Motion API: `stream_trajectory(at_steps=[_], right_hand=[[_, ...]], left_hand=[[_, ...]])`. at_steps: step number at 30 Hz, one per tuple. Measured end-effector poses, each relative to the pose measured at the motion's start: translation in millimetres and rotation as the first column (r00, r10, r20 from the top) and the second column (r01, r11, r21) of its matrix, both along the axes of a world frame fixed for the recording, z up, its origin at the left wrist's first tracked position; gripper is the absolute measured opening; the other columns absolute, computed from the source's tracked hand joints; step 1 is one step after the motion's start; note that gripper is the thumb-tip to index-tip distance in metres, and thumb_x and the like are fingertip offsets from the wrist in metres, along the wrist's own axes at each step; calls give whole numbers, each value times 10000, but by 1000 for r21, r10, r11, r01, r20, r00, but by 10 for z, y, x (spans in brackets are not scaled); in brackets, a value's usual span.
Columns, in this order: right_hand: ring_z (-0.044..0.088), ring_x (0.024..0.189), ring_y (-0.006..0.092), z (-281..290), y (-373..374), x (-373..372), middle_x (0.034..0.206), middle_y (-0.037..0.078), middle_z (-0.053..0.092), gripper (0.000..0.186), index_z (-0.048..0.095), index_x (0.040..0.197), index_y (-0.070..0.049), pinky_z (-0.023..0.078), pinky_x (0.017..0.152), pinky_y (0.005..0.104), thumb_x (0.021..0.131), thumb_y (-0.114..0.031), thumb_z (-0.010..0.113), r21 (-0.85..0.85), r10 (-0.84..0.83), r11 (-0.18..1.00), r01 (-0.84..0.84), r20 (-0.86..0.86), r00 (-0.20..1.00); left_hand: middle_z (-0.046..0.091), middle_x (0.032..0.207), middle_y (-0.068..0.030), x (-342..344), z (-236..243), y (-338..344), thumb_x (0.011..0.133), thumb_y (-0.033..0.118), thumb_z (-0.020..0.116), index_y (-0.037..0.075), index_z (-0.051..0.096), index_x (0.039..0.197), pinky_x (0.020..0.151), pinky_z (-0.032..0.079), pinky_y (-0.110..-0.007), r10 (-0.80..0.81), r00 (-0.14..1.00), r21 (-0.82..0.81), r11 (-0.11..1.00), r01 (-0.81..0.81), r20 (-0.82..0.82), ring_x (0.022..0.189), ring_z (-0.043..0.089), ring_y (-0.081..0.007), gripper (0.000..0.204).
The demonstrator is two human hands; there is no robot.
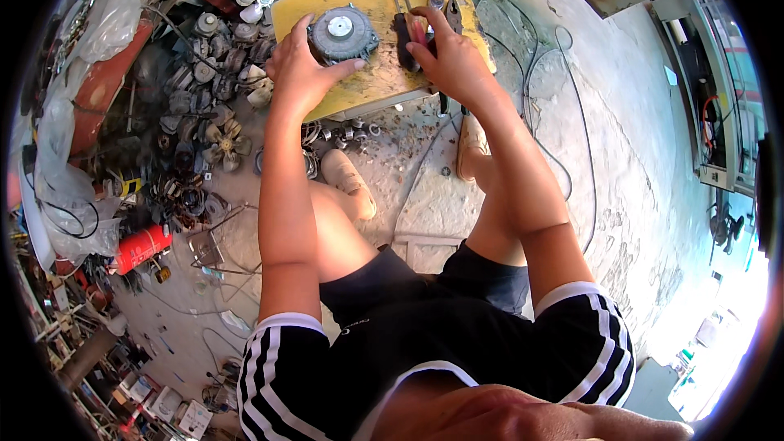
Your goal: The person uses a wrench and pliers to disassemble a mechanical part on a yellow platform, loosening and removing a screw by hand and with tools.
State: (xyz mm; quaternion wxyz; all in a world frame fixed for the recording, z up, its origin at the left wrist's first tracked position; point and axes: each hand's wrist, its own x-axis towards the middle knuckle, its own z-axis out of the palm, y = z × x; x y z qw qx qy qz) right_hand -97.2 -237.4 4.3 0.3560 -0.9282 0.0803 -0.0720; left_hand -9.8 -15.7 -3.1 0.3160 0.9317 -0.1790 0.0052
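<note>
On the yellow board (376,12) the left hand (298,73) cups the round grey motor (343,33), pinning it flat so it can't slide; the right hand (445,53) closes on a red-handled screwdriver (415,28) beside it

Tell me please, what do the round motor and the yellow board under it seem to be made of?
The round motor looks like cast metal: dull grey body with ribs around the edge and a pale, shiny centre disc. The yellow board is probably painted wood or sheet metal; its matte yellow coat is stained and worn, and the thick, pale front edge does not settle which.
</note>
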Motion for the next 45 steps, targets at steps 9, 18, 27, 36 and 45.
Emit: stream_trajectory(at_steps=[9,18,27,36,45], right_hand=[[679,837,375,-178,-495,178,856,178,707,266,723,1002,-91,536,786,440,892,-301,603,-137,-201,968,208,68,977],[683,961,313,-129,-366,380,1006,116,715,304,751,983,-149,536,791,402,863,-391,611,-392,-276,895,213,-110,955],[684,976,318,-157,-202,588,1035,149,714,452,724,1000,-75,533,819,405,832,-482,622,-481,-356,848,223,-206,911],[693,906,333,-301,-259,600,975,210,699,398,609,1060,-41,531,780,434,907,-400,538,-255,-305,913,318,91,948],[543,670,79,66,-175,330,836,15,592,249,568,1093,0,475,576,222,1006,-231,541,795,-149,569,210,-151,977]], left_hand=[[494,1386,-219,-3,11,26,607,470,870,101,314,1487,1117,176,-536,-28,999,-25,999,27,-25,1353,368,-381,1104],[505,1386,-238,-10,12,8,601,480,868,74,349,1476,1097,323,-455,-29,998,27,999,28,52,1307,461,-383,1095],[506,1379,-243,-3,4,-6,583,509,873,70,341,1478,1099,319,-461,-43,997,5,999,43,60,1307,457,-385,1131],[473,1432,-178,77,-75,148,545,521,879,121,314,1481,1098,152,-629,-33,996,88,995,40,-79,1391,317,-383,1164],[484,1414,-182,73,-139,138,517,448,911,116,441,1402,1119,251,-479,-24,1000,45,999,23,12,1364,360,-366,1055]])
